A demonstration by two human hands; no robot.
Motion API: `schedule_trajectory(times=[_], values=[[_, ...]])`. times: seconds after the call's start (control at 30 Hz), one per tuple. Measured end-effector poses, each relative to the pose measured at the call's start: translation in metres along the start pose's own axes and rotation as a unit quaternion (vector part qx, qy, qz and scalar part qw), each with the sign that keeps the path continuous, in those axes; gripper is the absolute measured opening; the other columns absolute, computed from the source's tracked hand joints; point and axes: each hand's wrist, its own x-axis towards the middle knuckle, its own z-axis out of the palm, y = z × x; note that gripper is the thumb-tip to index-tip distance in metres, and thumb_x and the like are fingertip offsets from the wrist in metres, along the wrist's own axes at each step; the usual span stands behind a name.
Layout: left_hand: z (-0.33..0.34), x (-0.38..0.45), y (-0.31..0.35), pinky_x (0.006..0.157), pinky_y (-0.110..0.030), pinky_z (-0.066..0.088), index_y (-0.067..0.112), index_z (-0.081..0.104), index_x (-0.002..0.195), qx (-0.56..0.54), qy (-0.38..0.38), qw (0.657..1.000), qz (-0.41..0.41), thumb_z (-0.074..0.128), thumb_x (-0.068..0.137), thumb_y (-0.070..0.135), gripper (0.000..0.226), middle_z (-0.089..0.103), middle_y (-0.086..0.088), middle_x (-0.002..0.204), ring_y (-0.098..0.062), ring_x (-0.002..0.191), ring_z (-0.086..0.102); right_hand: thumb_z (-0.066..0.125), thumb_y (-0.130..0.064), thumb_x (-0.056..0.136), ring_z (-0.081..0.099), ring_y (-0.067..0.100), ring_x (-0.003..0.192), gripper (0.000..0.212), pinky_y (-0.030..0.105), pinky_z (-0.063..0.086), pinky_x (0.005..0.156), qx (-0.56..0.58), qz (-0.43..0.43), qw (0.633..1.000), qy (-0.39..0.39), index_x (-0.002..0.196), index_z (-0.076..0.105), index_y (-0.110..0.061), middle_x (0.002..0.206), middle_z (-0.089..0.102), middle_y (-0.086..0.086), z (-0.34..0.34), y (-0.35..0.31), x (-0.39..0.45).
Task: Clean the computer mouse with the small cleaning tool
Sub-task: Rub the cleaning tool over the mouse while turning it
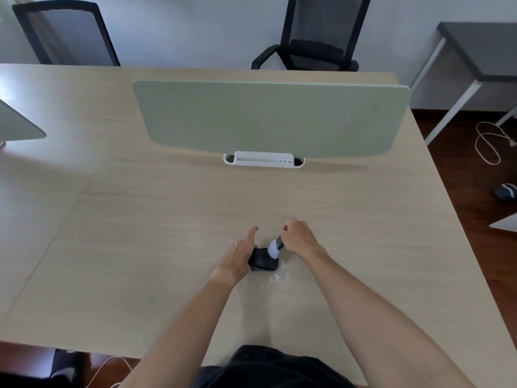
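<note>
A black computer mouse [263,261] lies on the light wooden table [167,219], near its front middle. My left hand [240,254] holds the mouse from its left side, with the index finger stretched forward. My right hand [299,238] grips the dark handle of a small cleaning brush [275,247]. The brush's white bristles rest on the top of the mouse. A bit of clear crumpled wrapping [277,277] lies on the table just right of and below the mouse.
A pale green divider panel [268,119] stands across the middle of the table on a white holder [264,159]. Two black chairs [316,35] stand behind the table. A grey side table [481,51], a white cable [489,141] and a shoe lie to the right.
</note>
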Motion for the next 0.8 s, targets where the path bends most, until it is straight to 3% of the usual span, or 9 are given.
schedule_trajectory(times=[0.13,0.23,0.37,0.47,0.57,0.7,0.8], values=[[-0.001,0.004,0.002,0.076,-0.046,0.051,0.025,0.01,0.149,0.035,0.0,0.999,-0.013,0.044,0.08,-0.009,0.085,0.062,-0.015,0.107,-0.037,0.095,0.06,0.05,-0.012,0.089,0.064,0.028,0.086,0.022,0.033,0.049,0.069,0.118,-0.02,0.992,-0.035,0.074,0.065,-0.008,0.091,0.069,0.013,0.012,-0.01,-0.001],[-0.001,0.002,0.002,0.075,-0.048,0.052,0.026,0.009,0.149,0.025,-0.003,1.0,-0.016,0.045,0.078,-0.009,0.086,0.062,-0.013,0.103,-0.036,0.09,0.059,0.053,-0.009,0.087,0.051,0.022,0.067,0.032,0.025,0.037,0.055,0.13,0.016,0.99,-0.045,0.056,0.05,-0.014,0.071,0.057,0.007,0.012,-0.003,-0.001],[0.002,0.003,0.0,0.079,-0.044,0.051,0.031,0.006,0.147,0.0,0.0,1.0,-0.025,0.043,0.075,-0.009,0.091,0.064,-0.005,0.115,-0.034,0.097,0.057,0.045,-0.009,0.087,0.055,0.032,0.078,0.019,0.032,0.044,0.066,0.032,0.054,0.998,-0.003,0.084,0.063,-0.003,0.098,0.057,0.016,0.0,0.01,0.004],[0.006,0.004,-0.003,0.081,-0.047,0.052,0.032,0.006,0.145,-0.003,0.001,1.0,-0.026,0.044,0.075,-0.006,0.089,0.065,-0.004,0.112,-0.034,0.095,0.056,0.045,-0.011,0.088,0.051,0.03,0.076,0.02,0.031,0.039,0.065,0.05,0.016,0.998,0.024,0.072,0.055,-0.009,0.083,0.055,0.014,-0.005,0.003,0.006],[0.002,0.001,-0.002,0.081,-0.042,0.05,0.031,0.008,0.148,-0.015,-0.006,0.999,-0.029,0.044,0.08,-0.005,0.085,0.058,-0.01,0.112,-0.034,0.1,0.054,0.053,-0.012,0.088,0.045,0.023,0.067,0.028,0.031,0.033,0.057,0.122,-0.027,0.992,-0.006,0.06,0.052,-0.009,0.061,0.049,0.003,0.002,-0.01,-0.001],[0.0,-0.002,0.002,0.078,-0.043,0.049,0.031,0.01,0.148,-0.005,-0.007,0.999,-0.034,0.043,0.082,-0.007,0.083,0.056,-0.013,0.109,-0.035,0.101,0.054,0.053,-0.011,0.09,0.059,0.029,0.078,0.019,0.03,0.044,0.066,0.106,-0.004,0.994,-0.028,0.083,0.068,-0.001,0.089,0.068,0.016,0.016,-0.005,-0.004],[0.0,-0.003,0.002,0.08,-0.043,0.049,0.03,0.013,0.146,-0.01,-0.001,1.0,-0.023,0.041,0.08,-0.009,0.081,0.06,-0.007,0.117,-0.034,0.108,0.053,0.045,-0.01,0.09,0.054,0.032,0.073,0.018,0.032,0.041,0.063,0.032,0.005,0.999,0.007,0.079,0.059,-0.007,0.09,0.061,0.016,0.008,-0.002,-0.004]])
